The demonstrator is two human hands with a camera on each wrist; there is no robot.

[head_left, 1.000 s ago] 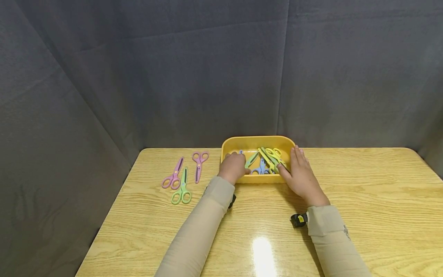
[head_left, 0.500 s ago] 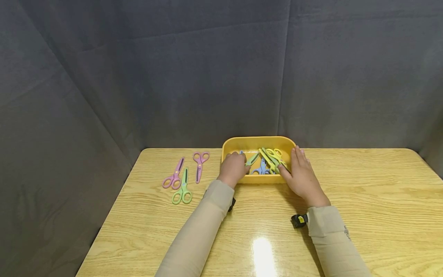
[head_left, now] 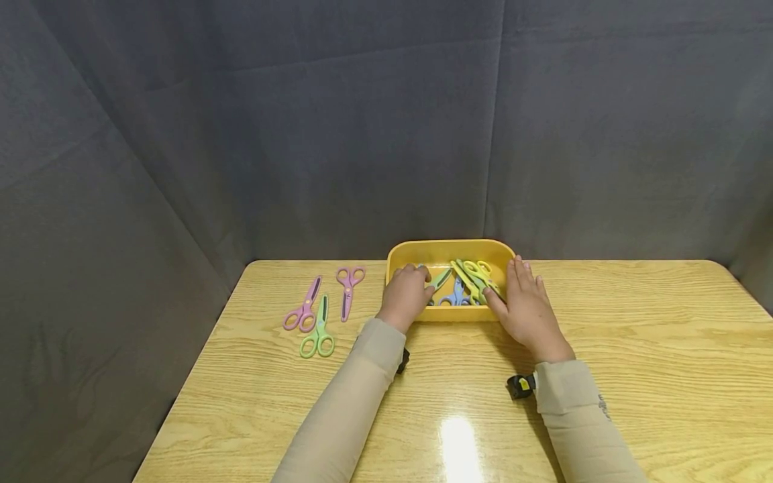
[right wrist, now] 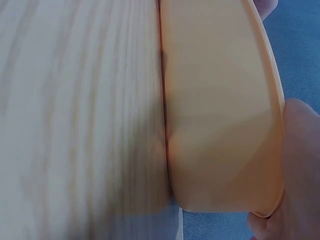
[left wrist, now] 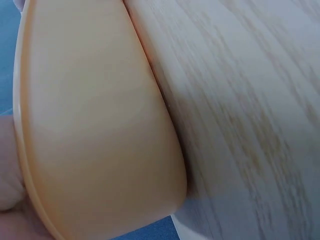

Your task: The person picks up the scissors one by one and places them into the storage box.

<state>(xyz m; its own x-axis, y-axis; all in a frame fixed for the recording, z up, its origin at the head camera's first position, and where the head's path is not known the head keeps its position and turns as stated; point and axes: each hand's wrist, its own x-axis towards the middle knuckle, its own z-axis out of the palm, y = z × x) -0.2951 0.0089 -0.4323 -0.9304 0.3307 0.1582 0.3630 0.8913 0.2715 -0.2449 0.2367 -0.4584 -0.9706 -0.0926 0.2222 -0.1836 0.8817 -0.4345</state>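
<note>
A yellow tray (head_left: 459, 313) holds several pairs of children's scissors. My left hand (head_left: 403, 295) reaches over its left front corner with bent fingers; the fingertips are hidden inside. Beside its thumb shows a green scissors blade (head_left: 441, 278); whether the fingers hold those scissors is unclear. At the right end my right hand (head_left: 530, 308) grips the tray wall, its thumb over the front rim and its fingers extended along the outside. Blue scissors (head_left: 457, 292) and yellow scissors (head_left: 478, 270) lie between the hands. The left wrist view shows the tray's outer wall (left wrist: 100, 115).
On the wooden table (head_left: 338, 416), left of the tray, lie two purple pairs of scissors, one slanted (head_left: 306, 302) and one with handles pointing back (head_left: 347, 290), plus a green pair (head_left: 319, 329). A grey curtain (head_left: 374, 134) hangs behind the table's back edge.
My left thumb and fingers have shifted slightly inside the tray. The right hand, the tray and the scissors on the table look unchanged.
</note>
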